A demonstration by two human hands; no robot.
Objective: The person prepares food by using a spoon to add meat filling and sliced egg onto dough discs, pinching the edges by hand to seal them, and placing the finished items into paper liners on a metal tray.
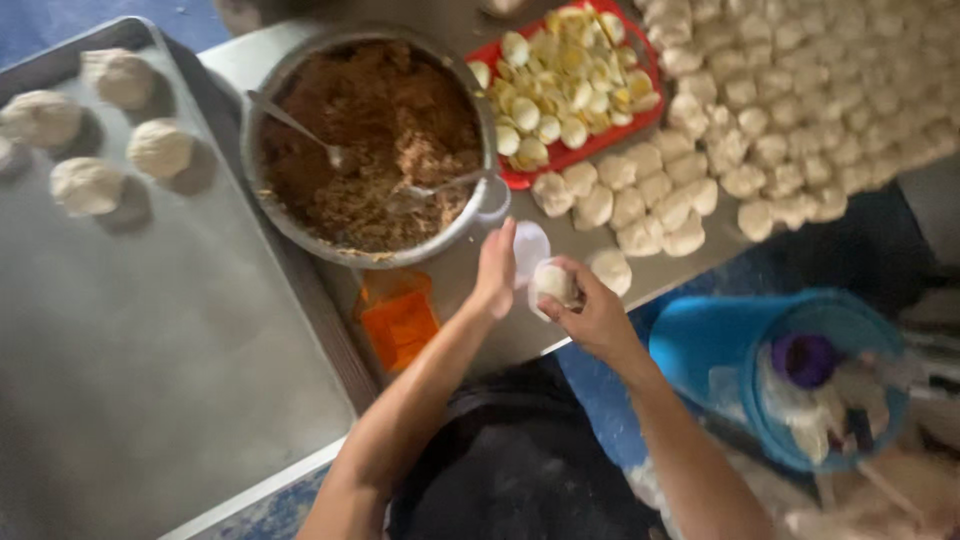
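The dough piece (551, 282) sits low over the tabletop (470, 290) edge, clamped in the fingers of the right hand (590, 315), which curl around it from the right. The left hand (495, 268) stands just beside it on the left, fingers straight and together, with the bowl of brown filling (372, 140) behind.

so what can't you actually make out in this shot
All in the head view:
- Dough piece: the right hand wraps it, so its underside and shape are hidden, and motion blur softens it.
- Left hand: blurred; whether its fingers touch the dough is unclear.
- Blue bucket: contents blurred, not identifiable.
- Dough balls at top right: cut off by the frame edge.
- Metal bowl: the brown filling hides its depth.
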